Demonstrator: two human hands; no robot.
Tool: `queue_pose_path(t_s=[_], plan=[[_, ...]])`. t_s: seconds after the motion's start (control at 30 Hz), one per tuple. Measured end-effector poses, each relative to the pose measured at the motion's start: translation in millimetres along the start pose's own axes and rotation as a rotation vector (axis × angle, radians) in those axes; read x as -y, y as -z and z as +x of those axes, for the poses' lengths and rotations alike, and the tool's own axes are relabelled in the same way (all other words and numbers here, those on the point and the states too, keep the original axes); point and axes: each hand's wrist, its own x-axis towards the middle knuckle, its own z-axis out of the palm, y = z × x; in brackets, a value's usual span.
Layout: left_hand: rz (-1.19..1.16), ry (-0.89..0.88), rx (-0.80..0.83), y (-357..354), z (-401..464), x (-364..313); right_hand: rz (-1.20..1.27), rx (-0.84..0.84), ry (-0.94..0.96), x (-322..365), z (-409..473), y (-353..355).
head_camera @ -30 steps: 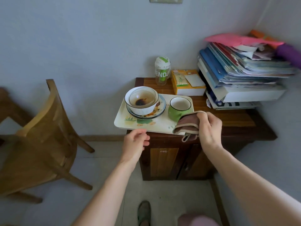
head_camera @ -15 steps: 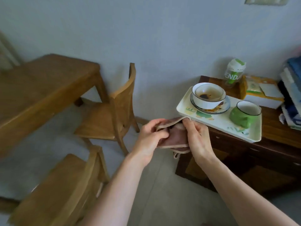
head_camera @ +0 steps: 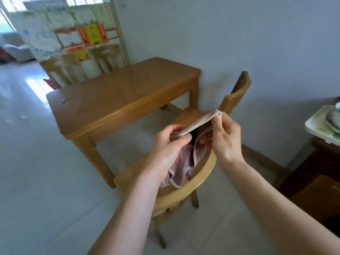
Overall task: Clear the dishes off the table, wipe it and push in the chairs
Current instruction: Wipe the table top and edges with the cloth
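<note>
Both hands hold a mauve cloth (head_camera: pixel 184 162) with a pale border in front of me. My left hand (head_camera: pixel 171 142) pinches its lower left part and my right hand (head_camera: pixel 226 137) pinches its upper edge; the rest hangs down between them. Beyond the hands stands the wooden table (head_camera: pixel 117 94), bare except for a small dark speck (head_camera: pixel 64 101) near its left end. Two wooden chairs stand pulled out on my side: one (head_camera: pixel 185 190) right below the cloth, another (head_camera: pixel 237 94) by the wall. The tray (head_camera: pixel 316 126) with the dishes shows at the right edge.
Two more wooden chairs (head_camera: pixel 104 57) stand tucked in at the table's far side. A dark wooden cabinet (head_camera: pixel 316 173) carries the tray at the right. Behind the table a glass door (head_camera: pixel 73 24) is covered with papers. Pale tiled floor (head_camera: pixel 33 162) spreads to the left.
My view has swung left from the cabinet and tray to the table. The cloth, first lifted off the tray by my right hand, is now held and spread by both hands.
</note>
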Motion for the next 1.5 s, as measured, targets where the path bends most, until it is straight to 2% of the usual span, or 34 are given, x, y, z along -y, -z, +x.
queue_pose_path(t_s=[0.1,0.17,0.43,0.63,0.8,0.9,1.0,1.1,1.17,1.3,1.4,1.5], plan=[[0.215,0.008,-0.082,84.5,-30.8,18.1,0.07,0.089,0.022,17.6,-46.4,-76.1],[0.276,0.04,-0.158,136.8,-49.3,31.4,0.078,0.142,0.02,20.5,-71.9,-120.6],[0.042,0.097,-0.394,289.8,-77.0,60.7,0.058,0.29,-0.056,19.3,-141.0,-252.1],[0.004,0.009,-0.471,357.6,-66.5,71.1,0.111,0.475,-0.24,-2.1,-147.2,-328.7],[-0.022,-0.011,-0.487,402.0,-38.1,63.1,0.128,0.93,-0.383,-19.2,-144.4,-377.4],[-0.006,-0.025,-0.503,426.9,-13.6,63.4,0.003,1.111,-0.336,-30.4,-136.6,-419.6],[0.048,-0.008,-0.498,457.7,16.7,63.9,0.055,1.071,-0.31,-35.2,-115.0,-463.2],[0.114,0.009,-0.551,492.4,50.5,64.7,0.105,1.069,-0.273,-28.6,-86.2,-497.2],[0.096,0.025,-0.581,511.8,69.7,65.8,0.136,1.008,-0.265,-24.0,-68.3,-515.3],[-0.3,0.074,-0.454,537.9,100.7,80.9,0.338,0.82,-0.447,-21.4,-36.4,-546.4],[-0.465,0.105,-0.37,534.5,117.2,98.3,0.434,0.667,-0.468,-19.9,-8.9,-564.8],[-0.668,0.179,-0.179,524.5,141.9,110.0,0.497,0.623,-0.497,-20.4,15.8,-583.8]])
